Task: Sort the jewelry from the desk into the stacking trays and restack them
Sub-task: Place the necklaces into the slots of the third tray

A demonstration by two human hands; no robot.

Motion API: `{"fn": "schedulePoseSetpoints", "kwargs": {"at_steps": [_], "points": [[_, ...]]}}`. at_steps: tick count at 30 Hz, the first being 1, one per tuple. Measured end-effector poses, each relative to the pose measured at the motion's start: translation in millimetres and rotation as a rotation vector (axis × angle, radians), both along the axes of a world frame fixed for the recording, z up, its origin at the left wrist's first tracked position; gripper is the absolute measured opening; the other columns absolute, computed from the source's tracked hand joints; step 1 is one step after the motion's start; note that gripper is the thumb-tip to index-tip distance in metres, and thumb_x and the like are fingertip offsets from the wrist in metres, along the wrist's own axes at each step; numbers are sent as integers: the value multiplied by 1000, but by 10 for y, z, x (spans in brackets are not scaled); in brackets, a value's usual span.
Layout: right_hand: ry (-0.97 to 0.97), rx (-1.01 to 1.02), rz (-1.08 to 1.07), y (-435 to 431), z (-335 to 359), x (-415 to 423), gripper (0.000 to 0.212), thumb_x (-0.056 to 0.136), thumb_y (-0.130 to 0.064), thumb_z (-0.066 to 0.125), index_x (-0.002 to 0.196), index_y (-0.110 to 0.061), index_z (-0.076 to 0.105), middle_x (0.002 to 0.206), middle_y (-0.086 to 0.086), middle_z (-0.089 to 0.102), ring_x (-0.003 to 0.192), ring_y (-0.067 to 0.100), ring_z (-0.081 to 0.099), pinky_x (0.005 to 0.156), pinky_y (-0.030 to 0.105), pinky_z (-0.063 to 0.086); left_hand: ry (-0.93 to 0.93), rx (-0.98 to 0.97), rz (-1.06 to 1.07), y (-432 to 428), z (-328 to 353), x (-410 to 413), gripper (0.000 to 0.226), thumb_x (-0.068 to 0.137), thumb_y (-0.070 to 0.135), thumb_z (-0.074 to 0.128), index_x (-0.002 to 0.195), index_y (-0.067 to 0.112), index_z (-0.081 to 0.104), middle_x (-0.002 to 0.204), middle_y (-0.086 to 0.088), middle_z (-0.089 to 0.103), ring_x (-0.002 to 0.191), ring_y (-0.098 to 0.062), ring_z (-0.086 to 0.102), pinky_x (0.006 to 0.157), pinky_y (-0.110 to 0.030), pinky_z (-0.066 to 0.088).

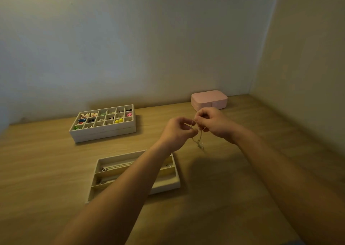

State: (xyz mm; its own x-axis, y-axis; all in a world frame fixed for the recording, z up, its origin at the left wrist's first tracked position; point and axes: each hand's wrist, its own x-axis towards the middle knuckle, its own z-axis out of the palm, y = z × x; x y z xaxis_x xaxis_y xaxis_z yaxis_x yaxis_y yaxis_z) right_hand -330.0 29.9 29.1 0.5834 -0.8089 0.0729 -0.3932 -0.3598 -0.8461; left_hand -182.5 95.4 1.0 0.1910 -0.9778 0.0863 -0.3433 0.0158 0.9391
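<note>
Blocked at the back edge by stacked trays (102, 131) and pink box (209, 99), front-left by open tray (168, 187). Passable on the desk (224, 207) along its right edge.

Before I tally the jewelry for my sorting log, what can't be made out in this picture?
Head view only.
Chain: thin and blurred; where it ends is hidden by the fingers of the left hand and right hand.
Near tray: the left forearm covers its middle.
Grid tray: pieces too small to name.
Pink box: shut, contents hidden.
</note>
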Motion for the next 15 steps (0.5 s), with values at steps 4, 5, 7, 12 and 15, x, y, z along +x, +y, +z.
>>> {"fn": "schedulePoseSetpoints", "kwargs": {"at_steps": [4, 5, 7, 12, 15], "points": [[-154, 131, -32, 35, 58, -35, 10, 105, -17, 53, 104, -12, 60, 86, 6, 60, 71, 17, 62, 71, 32, 56, 102, 40, -14, 132, 104, 91, 8, 93, 18, 70, 96, 11, 70, 83, -2, 68, 70, -10, 66, 75, -25, 58], [-189, 159, -46, 43, 63, -41, 9, 105, -17, 54, 104, -12, 60, 82, 5, 56, 64, 14, 58, 67, 31, 54, 142, 53, -10, 171, 128, 119, 9, 93, 18, 70, 95, 9, 70, 80, -1, 65, 65, -9, 64, 73, -24, 58], [-249, 198, -79, 23, 42, -60, 6, 104, -18, 56, 103, -13, 60, 75, 1, 48, 53, 9, 46, 60, 31, 49, 196, 72, -1, 225, 151, 165, 11, 94, 18, 70, 97, 8, 69, 76, 0, 59, 60, -10, 59, 74, -29, 59], [-339, 248, -167, -12, 40, -125, 11, 102, -22, 61, 93, -16, 64, 72, -1, 41, 49, 8, 30, 45, 23, 30, 204, 77, 47, 371, 188, 288, 14, 93, 22, 69, 98, 8, 69, 72, 1, 46, 57, -11, 45, 62, -29, 54], [-302, 190, -208, -5, 43, -162, 14, 102, -23, 62, 91, -15, 65, 72, -1, 44, 49, 8, 31, 42, 21, 27, 186, 69, 50, 459, 223, 378, 15, 92, 26, 71, 90, 11, 68, 67, 3, 44, 53, -10, 39, 55, -26, 43]]}}
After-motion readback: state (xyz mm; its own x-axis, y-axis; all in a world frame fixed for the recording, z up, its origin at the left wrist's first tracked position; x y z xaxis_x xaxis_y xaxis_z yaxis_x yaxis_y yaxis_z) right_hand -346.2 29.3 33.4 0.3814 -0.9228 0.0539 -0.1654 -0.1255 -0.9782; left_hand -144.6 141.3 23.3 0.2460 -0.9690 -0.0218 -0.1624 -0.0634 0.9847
